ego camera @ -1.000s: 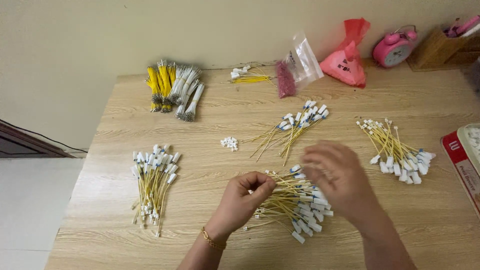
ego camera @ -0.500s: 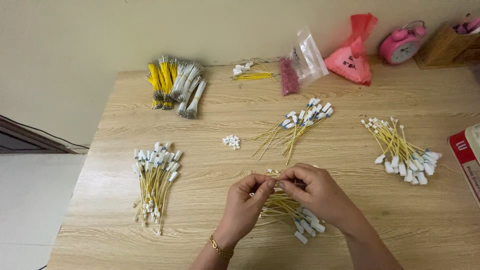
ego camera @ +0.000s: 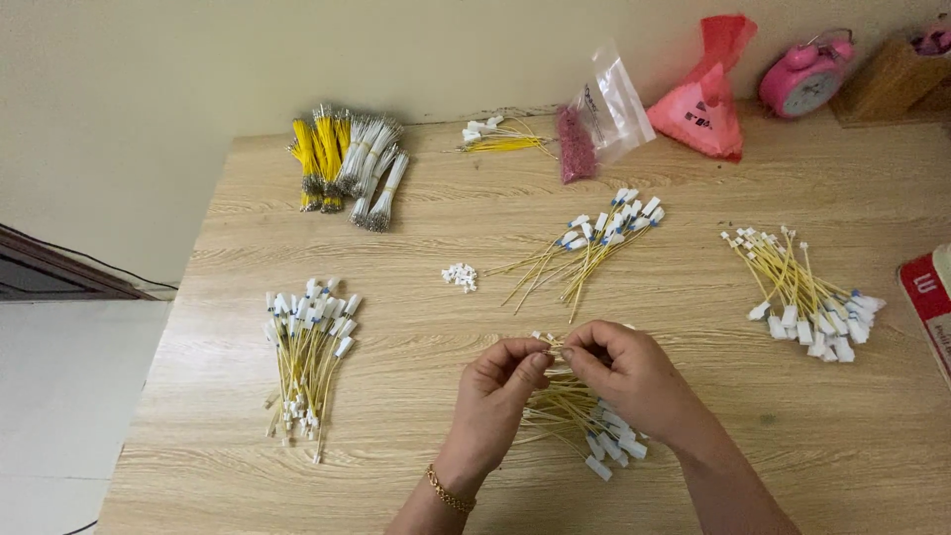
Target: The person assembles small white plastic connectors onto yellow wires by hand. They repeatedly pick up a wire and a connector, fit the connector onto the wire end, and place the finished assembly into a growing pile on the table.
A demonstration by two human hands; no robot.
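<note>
My left hand point(ego camera: 495, 396) and my right hand point(ego camera: 634, 381) meet fingertip to fingertip above a loose pile of yellow wires with white connectors point(ego camera: 584, 426). Between the pinched fingers of both hands sits the end of one yellow wire with a small white piece point(ego camera: 551, 344). The pile lies on the wooden table point(ego camera: 416, 396), partly hidden under both hands. A small heap of loose white connectors point(ego camera: 460, 276) rests a little beyond my left hand.
Other yellow wire bundles lie at the left point(ego camera: 305, 352), centre point(ego camera: 594, 243) and right point(ego camera: 807, 297). Yellow and silver tied bundles point(ego camera: 347, 168) sit at the back left. A clear bag point(ego camera: 599, 114), red bag point(ego camera: 708, 94), pink clock point(ego camera: 807, 79) and red box point(ego camera: 931, 302) line the back and right.
My right hand has come in from the right to meet the left one. Both hands now pinch one wire end together above the pile.
</note>
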